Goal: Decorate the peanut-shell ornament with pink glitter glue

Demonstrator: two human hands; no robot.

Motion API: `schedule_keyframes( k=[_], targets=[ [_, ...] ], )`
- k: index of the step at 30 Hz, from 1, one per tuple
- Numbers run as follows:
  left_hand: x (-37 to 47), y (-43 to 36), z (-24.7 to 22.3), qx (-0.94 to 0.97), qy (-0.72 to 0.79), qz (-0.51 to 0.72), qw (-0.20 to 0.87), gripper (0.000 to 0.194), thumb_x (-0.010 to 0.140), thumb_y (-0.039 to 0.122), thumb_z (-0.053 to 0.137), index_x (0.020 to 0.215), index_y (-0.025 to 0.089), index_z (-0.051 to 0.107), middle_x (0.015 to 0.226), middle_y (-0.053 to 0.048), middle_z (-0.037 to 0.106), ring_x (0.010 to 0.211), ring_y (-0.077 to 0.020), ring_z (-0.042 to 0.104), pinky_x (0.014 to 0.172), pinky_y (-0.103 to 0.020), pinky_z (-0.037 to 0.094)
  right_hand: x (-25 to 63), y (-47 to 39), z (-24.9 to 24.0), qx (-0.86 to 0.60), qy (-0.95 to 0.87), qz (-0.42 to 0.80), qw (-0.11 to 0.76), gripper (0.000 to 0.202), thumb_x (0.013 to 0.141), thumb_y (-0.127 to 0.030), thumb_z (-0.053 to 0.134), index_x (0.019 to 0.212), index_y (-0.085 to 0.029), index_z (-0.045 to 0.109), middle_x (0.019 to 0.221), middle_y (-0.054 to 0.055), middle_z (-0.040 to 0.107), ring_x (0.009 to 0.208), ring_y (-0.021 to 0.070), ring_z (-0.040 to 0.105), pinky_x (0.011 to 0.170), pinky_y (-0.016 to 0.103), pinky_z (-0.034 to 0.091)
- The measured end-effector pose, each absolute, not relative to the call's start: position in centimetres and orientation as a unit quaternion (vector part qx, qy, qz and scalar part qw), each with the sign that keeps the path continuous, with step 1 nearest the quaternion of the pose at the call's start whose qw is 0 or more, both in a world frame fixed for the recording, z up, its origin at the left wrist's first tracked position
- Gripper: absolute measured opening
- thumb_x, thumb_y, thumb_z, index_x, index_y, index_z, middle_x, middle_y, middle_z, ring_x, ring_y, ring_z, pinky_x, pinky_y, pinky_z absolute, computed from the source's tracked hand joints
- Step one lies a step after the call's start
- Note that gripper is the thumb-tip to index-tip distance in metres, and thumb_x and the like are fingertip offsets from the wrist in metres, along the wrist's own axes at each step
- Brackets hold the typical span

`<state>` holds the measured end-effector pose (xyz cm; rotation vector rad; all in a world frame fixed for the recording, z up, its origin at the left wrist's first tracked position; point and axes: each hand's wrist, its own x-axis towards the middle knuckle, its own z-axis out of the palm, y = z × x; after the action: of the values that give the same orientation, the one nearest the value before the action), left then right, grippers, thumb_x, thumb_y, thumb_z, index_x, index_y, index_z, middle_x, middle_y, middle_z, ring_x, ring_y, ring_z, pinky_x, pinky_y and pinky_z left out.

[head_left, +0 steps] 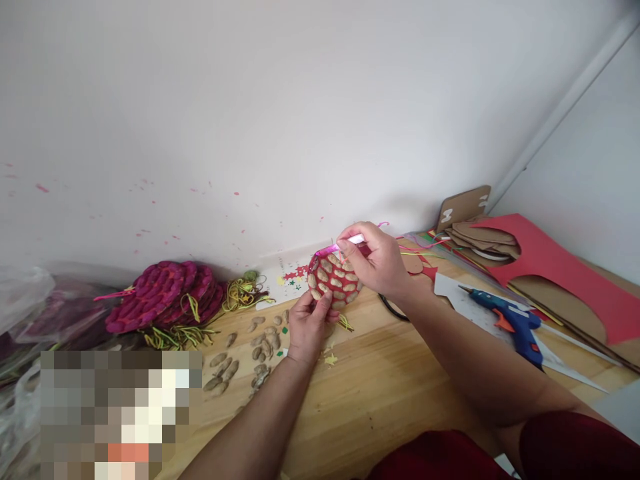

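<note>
At the left of the frame, a stack of magenta-coated discs [159,293] leans in a heap. Loose peanuts [265,343] lie lower, left of centre. At the centre, the left hand [310,328] grips the lower edge of a red peanut-covered disc [338,279]; the right hand [376,261] pinches a brush [327,250] at its upper-left edge. A blue glue gun [523,332] lies at right.

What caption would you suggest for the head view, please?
Left hand holding a peanut-covered disc, right hand a magenta-tipped brush.
</note>
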<state>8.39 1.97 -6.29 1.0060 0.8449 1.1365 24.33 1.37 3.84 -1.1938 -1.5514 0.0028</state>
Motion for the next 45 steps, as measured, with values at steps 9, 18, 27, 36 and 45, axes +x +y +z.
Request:
schedule_keyframes(
  k=[9, 18, 27, 36, 45],
  targets=[
    [8.38, 2.01, -6.39, 0.447, 0.371, 0.491, 0.649, 0.045, 0.065, 0.054, 0.088, 0.082, 0.016, 0.071, 0.064, 0.003, 0.064, 0.049, -0.0111, 0.06, 0.049, -0.023, 0.052, 24.28, 1.23, 4.02, -0.499, -0.679, -0.027, 0.538, 0.006, 0.096, -0.027, 0.061, 0.093, -0.023, 0.064, 0.088, 0.003, 0.071, 0.086, 0.0192, 0.066, 0.079, 0.034, 0.051],
    [8.41, 1.91, -5.92, 0.422, 0.36, 0.496, 0.668, 0.046, 0.063, 0.052, 0.09, 0.078, 0.015, 0.069, 0.062, 0.003, 0.063, 0.048, -0.0104, 0.06, 0.047, -0.021, 0.051, 24.59, 1.5, 4.01, -0.5, -0.659, 0.024, 0.561, 0.011, 0.096, -0.032, 0.062, 0.092, -0.023, 0.064, 0.092, 0.004, 0.073, 0.089, 0.0199, 0.067, 0.078, 0.034, 0.052],
    [8.38, 1.89, -5.73, 0.394, 0.33, 0.488, 0.706, 0.04, 0.065, 0.045, 0.092, 0.076, 0.016, 0.066, 0.059, 0.005, 0.061, 0.046, -0.0088, 0.058, 0.045, -0.019, 0.048, 24.48, 1.59, 3.72, -0.503, -0.66, 0.014, 0.558, 0.01, 0.097, -0.03, 0.061, 0.092, -0.022, 0.064, 0.09, 0.004, 0.071, 0.086, 0.0185, 0.066, 0.078, 0.033, 0.05],
    [8.34, 1.89, -5.47, 0.381, 0.331, 0.487, 0.713, 0.041, 0.062, 0.045, 0.093, 0.077, 0.016, 0.067, 0.059, 0.005, 0.062, 0.046, -0.0086, 0.058, 0.044, -0.019, 0.047, 24.21, 1.41, 3.68, -0.487, -0.677, -0.027, 0.551, 0.008, 0.096, -0.028, 0.061, 0.093, -0.022, 0.064, 0.086, 0.003, 0.07, 0.084, 0.0186, 0.065, 0.077, 0.033, 0.05],
    [8.38, 1.9, -5.65, 0.377, 0.334, 0.486, 0.714, 0.042, 0.061, 0.045, 0.093, 0.076, 0.016, 0.067, 0.058, 0.005, 0.061, 0.045, -0.0088, 0.057, 0.044, -0.019, 0.047, 24.6, 1.86, 3.45, -0.514, -0.642, 0.044, 0.567, 0.012, 0.096, -0.032, 0.061, 0.091, -0.022, 0.064, 0.088, 0.003, 0.071, 0.083, 0.0177, 0.065, 0.073, 0.031, 0.049]
  ],
)
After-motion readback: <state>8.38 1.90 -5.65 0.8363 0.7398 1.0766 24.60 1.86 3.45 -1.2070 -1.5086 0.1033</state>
